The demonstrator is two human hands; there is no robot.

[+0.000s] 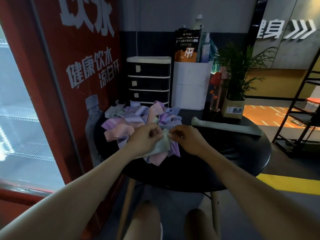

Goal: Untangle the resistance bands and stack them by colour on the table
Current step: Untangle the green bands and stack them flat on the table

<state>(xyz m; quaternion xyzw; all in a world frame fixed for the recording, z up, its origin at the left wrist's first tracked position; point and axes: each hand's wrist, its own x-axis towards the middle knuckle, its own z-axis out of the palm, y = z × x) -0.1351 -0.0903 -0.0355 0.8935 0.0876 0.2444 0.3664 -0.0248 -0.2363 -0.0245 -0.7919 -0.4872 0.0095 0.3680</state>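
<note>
A tangled heap of pink, purple, lilac and pale green resistance bands [138,116] lies on the left half of the round black table [242,153]. Over the heap's near edge my left hand [147,137] and my right hand [187,137] both pinch one pale green band [162,146], which hangs down between them. A flat stack of pale green bands [225,126] lies apart on the right side of the table.
At the table's back stand a black drawer unit [149,80], a white box with bottles [190,84], a clear bottle [217,94] and a potted plant [235,94]. A red drinks fridge [69,84] is close on the left, a black metal rack [303,110] on the right.
</note>
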